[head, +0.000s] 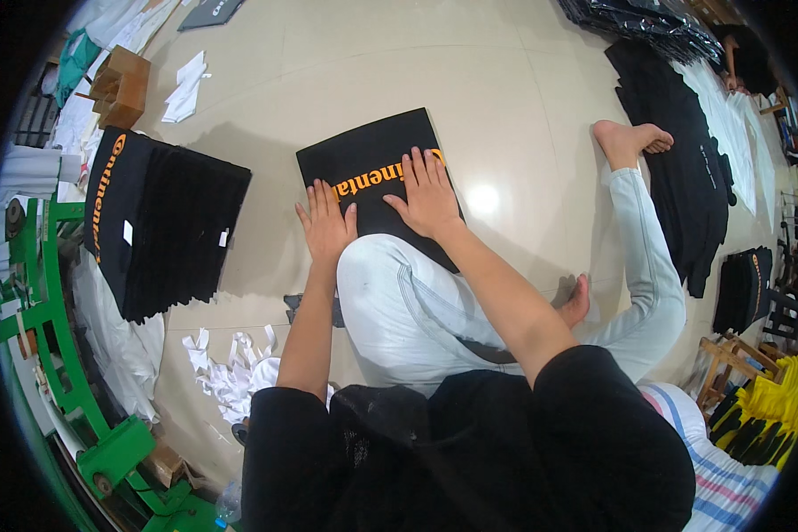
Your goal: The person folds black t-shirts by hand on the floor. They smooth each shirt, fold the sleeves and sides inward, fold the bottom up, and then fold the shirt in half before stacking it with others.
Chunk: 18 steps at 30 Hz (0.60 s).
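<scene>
A folded black cloth garment (369, 147) with orange lettering lies on the floor in front of my bent knee. My left hand (327, 228) rests flat along its left edge, over one end of the lettering, fingers slightly spread. On the right part of the garment, my right hand (431, 199) presses flat with its thumb held apart, covering some of the letters. Neither hand grips anything. To the left stands a tall stack of folded black garments (179, 219), its top one bearing the same kind of orange lettering.
White paper or cloth scraps (239, 376) litter the floor beside my left arm. A green metal machine frame (60, 319) runs along the left, near a cardboard box (120, 86). Black garments (671, 159) lie beyond my foot. Another person (745, 60) is at the upper right.
</scene>
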Available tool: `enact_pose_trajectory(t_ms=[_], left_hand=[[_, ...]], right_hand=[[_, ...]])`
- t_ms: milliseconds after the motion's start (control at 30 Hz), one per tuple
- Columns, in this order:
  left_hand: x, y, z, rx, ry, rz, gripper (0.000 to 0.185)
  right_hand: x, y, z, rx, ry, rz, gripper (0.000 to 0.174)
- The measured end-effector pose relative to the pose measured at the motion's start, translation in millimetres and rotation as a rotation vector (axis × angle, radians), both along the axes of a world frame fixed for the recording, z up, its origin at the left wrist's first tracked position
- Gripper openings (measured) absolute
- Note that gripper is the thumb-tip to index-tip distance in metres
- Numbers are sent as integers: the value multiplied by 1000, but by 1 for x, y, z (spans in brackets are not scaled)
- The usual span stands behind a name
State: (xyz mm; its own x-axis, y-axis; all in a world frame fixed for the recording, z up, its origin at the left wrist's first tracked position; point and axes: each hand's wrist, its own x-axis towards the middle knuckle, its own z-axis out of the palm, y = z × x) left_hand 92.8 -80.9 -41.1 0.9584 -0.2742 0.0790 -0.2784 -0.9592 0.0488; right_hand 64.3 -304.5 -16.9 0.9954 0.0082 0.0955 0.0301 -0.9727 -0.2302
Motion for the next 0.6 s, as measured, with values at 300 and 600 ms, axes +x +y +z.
enact_pose_trajectory(t_ms=[300,600], left_hand=[[3,8,8,-49,34,22,81],[-8,44,37,-537,410,566,46]], right_hand=[[-8,-12,6,87,-13,58,86],[-26,-74,34,448,258,-438,29]])
